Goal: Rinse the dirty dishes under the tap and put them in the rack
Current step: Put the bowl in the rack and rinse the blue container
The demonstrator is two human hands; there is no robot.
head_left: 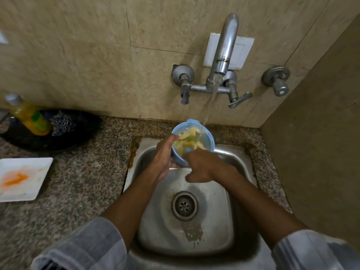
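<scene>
Home kitchen, steel sink (pixel 239 193), wall tap (pixel 224 55), granite counter (pixel 81 184)

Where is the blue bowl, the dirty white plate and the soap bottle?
blue bowl (pixel 210 140): head view, right rim.
dirty white plate (pixel 41 168): head view, clean right part.
soap bottle (pixel 29 117): head view, yellow body.

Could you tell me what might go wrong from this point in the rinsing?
The blue bowl sits high at the sink's back edge, so the stream may splash onto the counter. Loosened yellow residue could clog the drain. The left hand might lose its wet grip.
</scene>
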